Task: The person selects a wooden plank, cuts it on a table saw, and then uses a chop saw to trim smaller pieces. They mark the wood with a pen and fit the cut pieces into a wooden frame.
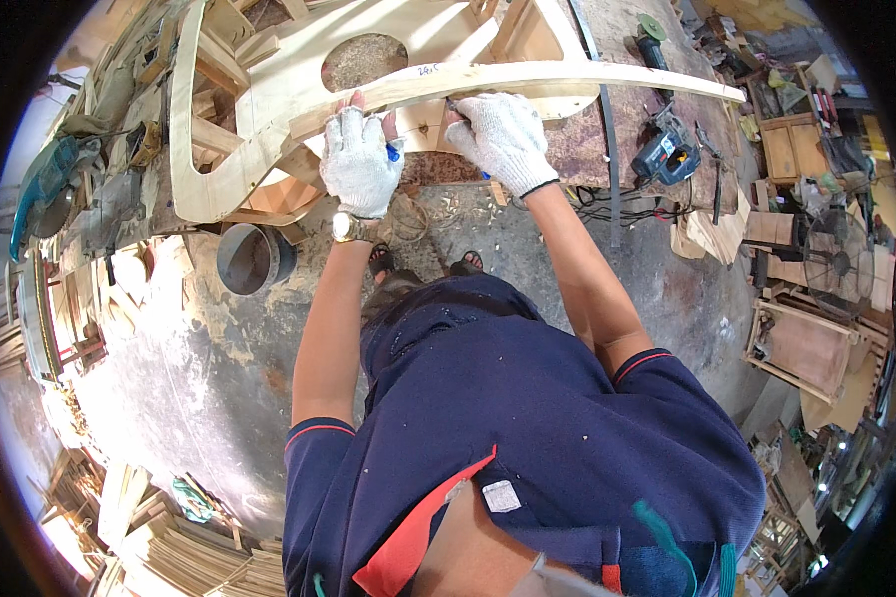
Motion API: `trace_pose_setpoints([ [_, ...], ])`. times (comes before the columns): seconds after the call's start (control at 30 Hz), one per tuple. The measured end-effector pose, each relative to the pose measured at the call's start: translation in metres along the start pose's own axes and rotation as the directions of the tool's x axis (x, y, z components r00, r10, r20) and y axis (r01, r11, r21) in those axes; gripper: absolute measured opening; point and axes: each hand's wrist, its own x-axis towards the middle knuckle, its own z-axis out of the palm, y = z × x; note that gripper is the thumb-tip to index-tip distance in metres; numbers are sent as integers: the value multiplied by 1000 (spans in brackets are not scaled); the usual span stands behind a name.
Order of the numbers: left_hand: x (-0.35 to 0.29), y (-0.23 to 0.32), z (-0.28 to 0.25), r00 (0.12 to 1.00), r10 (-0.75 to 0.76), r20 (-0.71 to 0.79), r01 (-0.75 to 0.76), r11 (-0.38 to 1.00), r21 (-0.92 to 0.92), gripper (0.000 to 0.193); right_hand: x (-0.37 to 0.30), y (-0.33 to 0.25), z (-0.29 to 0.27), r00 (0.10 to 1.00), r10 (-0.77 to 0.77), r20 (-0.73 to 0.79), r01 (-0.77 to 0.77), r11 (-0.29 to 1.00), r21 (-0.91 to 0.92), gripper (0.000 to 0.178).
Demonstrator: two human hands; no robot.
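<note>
A long, pale, curved wooden strip (567,72) lies across a large wooden frame (182,129), whose broad panel has a round opening. My left hand (358,164), in a white knit glove with bare fingertips, is closed at the strip's near edge. Farther right, my right hand (505,144), gloved the same way, has its fingers curled against that edge. Small blue bits show beside both hands; what they belong to is hidden. Between the hands, the near side of the strip and wooden parts below it are visible.
The workbench (632,129) carries a blue-and-black corded power tool (665,149) and an angle grinder (652,45) at right. A teal circular saw (45,194) stands at left. A grey bucket (256,259) sits on the floor near the frame. Wood stock (194,562) lies behind left.
</note>
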Motion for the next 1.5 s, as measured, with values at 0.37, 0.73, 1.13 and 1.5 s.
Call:
trace_pose_setpoints([
  [0.37, 11, -1, -7, 999, 14, 37, -16, 999, 46, 37, -42, 0, -22, 974, 224, -31, -198, 910, 365, 32],
  [0.73, 29, 10, -47, 942, 51, 333, -117, 976, 182, 33, -145, 12, 21, 835, 467, 292, -398, 144, 906, 21],
  [1.13, -157, -23, -168, 639, -519, 568, 643, 766, -23, 39, -163, -39, 30, 841, 510, 180, -268, 104, 958, 38],
  [1.5, -400, -102, -326, 276, -812, 515, 950, 312, -17, 40, -123, -202, 110, 775, 596, 211, -211, -72, 975, 35],
])
